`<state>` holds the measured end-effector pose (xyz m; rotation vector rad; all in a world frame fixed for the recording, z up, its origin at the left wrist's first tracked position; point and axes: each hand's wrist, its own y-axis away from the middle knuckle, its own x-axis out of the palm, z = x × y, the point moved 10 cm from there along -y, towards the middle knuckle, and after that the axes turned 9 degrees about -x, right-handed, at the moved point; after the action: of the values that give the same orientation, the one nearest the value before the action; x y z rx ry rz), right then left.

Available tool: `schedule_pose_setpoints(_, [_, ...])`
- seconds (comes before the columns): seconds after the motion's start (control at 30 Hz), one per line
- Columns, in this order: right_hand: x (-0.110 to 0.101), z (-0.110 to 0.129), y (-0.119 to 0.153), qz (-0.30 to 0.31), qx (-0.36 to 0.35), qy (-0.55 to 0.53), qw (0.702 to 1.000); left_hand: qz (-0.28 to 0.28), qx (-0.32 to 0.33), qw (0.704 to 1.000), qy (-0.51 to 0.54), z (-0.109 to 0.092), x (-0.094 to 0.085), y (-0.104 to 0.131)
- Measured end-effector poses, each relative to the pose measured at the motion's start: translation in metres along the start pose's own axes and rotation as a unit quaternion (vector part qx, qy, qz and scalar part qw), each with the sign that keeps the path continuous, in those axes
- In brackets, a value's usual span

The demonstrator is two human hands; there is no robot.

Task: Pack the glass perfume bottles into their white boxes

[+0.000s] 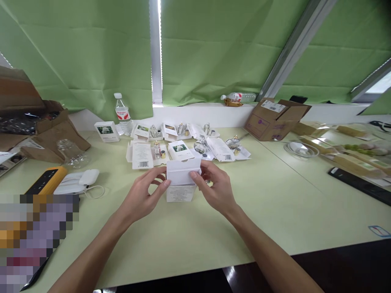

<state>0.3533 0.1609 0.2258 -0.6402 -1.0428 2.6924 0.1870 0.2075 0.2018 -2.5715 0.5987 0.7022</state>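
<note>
A small white carton (180, 193) with printed lines on its near side stands upright before me, its top flap raised. My left hand (144, 194) grips it at the left edge, thumb in front and fingers behind. On the other side my right hand (219, 190) holds it, thumb pressed on the flap; some of its fingers are hidden. Just beyond lies a white box with a flower picture (180, 150). Around that are opened cartons with glass perfume bottles, among them a pinkish bottle (157, 150) and a round clear bottle (200, 145).
At the back stand a closed flower box (106, 132) and a water bottle (122, 114). A brown cardboard box (275, 120) is at the back right, near a coiled cable (301, 149). To the left are a glass jar (71, 154), a white earbud case (89, 177) and a paper bag (61, 130).
</note>
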Motion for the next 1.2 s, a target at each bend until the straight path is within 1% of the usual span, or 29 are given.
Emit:
schedule_pose_setpoints(0.17, [0.0008, 0.0006, 0.0003, 0.003, 0.002, -0.004, 1.0, 0.0, -0.004, 1.0, -0.001, 0.0005, 0.0003, 0.0001])
schedule_pose_setpoints(0.37, [-0.0019, 0.0044, -0.0009, -0.006, -0.02, 0.016, 1.0, -0.006, -0.014, 1.0, -0.004, 0.0021, -0.0007, -0.0006])
schedule_pose_setpoints(0.63, [-0.0016, 0.004, -0.0012, -0.006, -0.022, 0.025, 0.999, -0.016, -0.013, 1.0, -0.012, 0.0006, -0.0018, -0.0005])
schedule_pose_setpoints(1.0, [-0.0029, 0.0054, -0.0013, -0.009, -0.026, 0.031, 0.999, -0.006, -0.032, 0.999, -0.005, 0.0061, -0.0008, -0.0018])
schedule_pose_setpoints(1.2, [-0.0023, 0.0093, -0.0022, -0.004, -0.04, 0.036, 0.999, -0.008, -0.029, 0.999, -0.033, 0.0069, -0.0009, -0.0021])
